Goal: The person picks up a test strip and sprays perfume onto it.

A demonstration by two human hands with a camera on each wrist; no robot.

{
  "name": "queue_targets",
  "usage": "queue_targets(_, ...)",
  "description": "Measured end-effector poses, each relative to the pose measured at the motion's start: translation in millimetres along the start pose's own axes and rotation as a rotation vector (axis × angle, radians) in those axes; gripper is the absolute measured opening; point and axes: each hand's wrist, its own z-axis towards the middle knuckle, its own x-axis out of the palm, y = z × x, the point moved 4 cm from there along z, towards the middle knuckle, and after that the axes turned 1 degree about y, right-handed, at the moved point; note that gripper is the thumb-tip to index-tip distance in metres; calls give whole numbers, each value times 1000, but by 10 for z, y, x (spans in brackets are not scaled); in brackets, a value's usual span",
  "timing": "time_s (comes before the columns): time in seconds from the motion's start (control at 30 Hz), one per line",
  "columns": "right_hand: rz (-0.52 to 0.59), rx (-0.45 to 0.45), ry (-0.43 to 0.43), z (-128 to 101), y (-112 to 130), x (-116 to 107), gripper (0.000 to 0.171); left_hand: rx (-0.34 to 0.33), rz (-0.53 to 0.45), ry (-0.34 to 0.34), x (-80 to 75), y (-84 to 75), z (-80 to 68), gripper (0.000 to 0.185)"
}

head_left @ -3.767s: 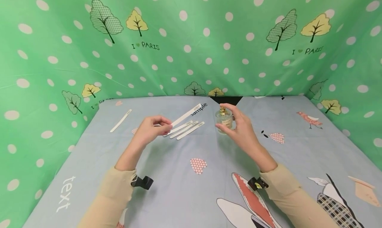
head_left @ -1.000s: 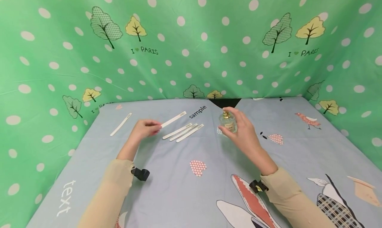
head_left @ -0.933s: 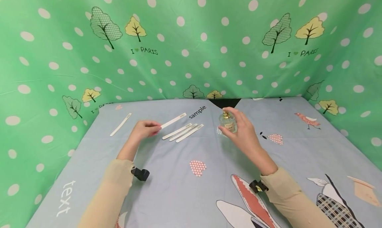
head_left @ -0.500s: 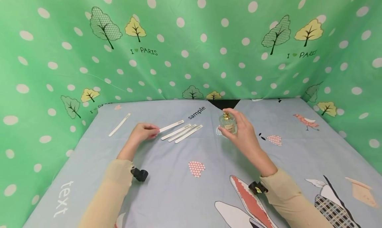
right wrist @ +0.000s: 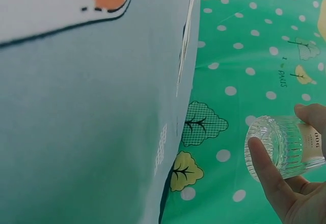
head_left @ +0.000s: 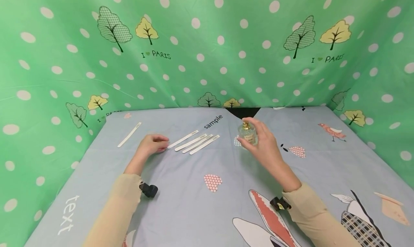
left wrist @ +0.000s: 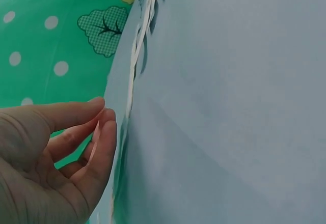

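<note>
The person is sitting at a table covered with a pale blue printed cloth (head_left: 194,204), working with a small glass perfume bottle (head_left: 248,134) and a set of white paper test strips. The right hand (head_left: 263,144) is holding the bottle lifted clear of the cloth, thumb and fingers wrapped round its ribbed glass body (right wrist: 282,145), with the gold sprayer at the top left uncovered; I cannot tell whether a finger is pressing on it. The left hand (head_left: 151,145) is lying low on the cloth, its fingertips (left wrist: 104,127) pinching the near end of one strip (head_left: 183,139), which is resting flat, or nearly so, at the head of a fanned row with three more strips (head_left: 198,144) just beside it. A fifth strip (head_left: 130,134) is lying by itself, well apart to the left, near the green dotted backdrop (head_left: 207,53). Judging from this layout, the work seems to be somewhere in the middle: the lone strip may be one already dealt with and set aside, though nothing on its surface shows it, and the strip under the left fingers is either being put down or being picked up. The bottle is not aimed at any strip at this moment, so I would say the three strips in the row, at least, are waiting for their turn.
</note>
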Motion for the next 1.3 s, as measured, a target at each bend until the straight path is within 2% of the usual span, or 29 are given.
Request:
queue_targets(0.47,-10,-8,-4,-22,-17,-7,66,16,22,-65,-359,171,-110,40)
queue_targets(0.8,-4,15,7,-33,-22,-21,65,-6,74,-142,-709,342,-162,44)
queue_targets(0.93,-5,10,6,-26,-13,-31,66,-22,107,-198,-855,390,-199,44)
queue_targets(1.13,-1,-3,-5,-25,-6,-34,66,-54,92,-303,-1033,487,-261,45)
queue_targets(1.3,5,-4,4,-35,3,-23,67,-105,165,-422,-1164,611,-304,45)
